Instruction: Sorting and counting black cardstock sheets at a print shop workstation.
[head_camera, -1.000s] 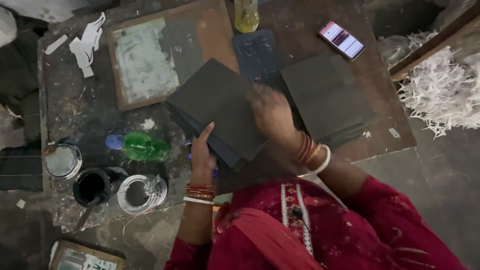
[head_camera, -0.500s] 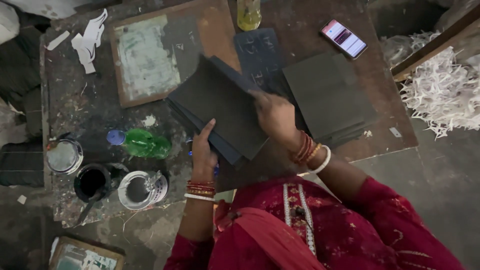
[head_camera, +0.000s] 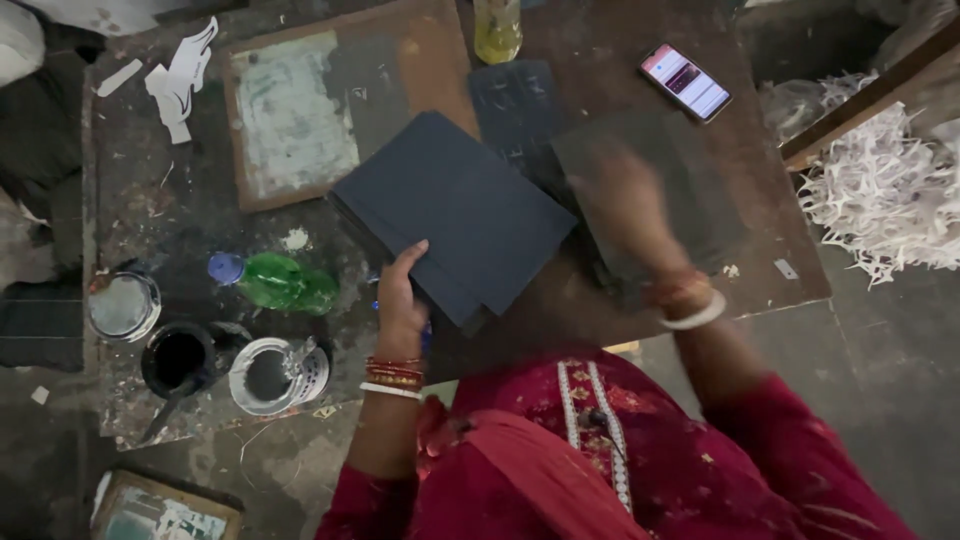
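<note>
A: Stained wood, that worktable (head_camera: 150, 190); left of the dark sheet stack (head_camera: 455, 215) stand paint tins (head_camera: 275, 375) and a green bottle (head_camera: 275, 282).

B: The left hand (head_camera: 400, 300) grips the stack's near edge. Right of it, the right hand (head_camera: 625, 200) is blurred over another dark sheet (head_camera: 700, 190); I can't tell its grip.
</note>
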